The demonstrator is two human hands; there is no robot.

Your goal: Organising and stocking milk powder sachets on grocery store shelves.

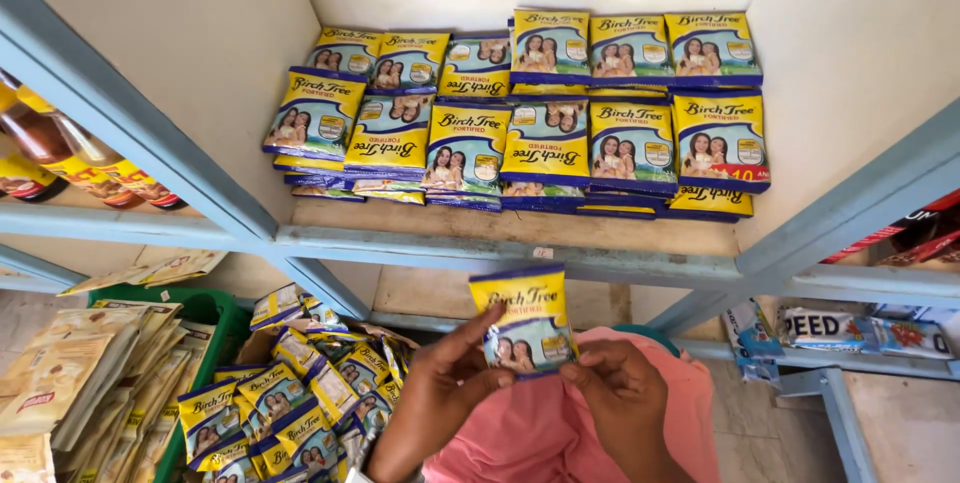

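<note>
A yellow and blue sachet [524,315] with a picture of two people is held upright in front of the shelf edge. My left hand [447,375] pinches its lower left corner and my right hand [617,388] pinches its lower right corner. Above, on the wooden shelf [520,233], lie several stacks of the same sachets [520,113] in two rows. A heap of more such sachets [290,393] lies below at the left of my hands.
A green crate [215,308] at lower left holds beige packets [70,373]. Brown bottles [70,158] stand on the left shelf. Red packs [910,233] and white and blue packets [850,328] sit on the right shelves. Blue painted frame bars [130,108] edge the compartments.
</note>
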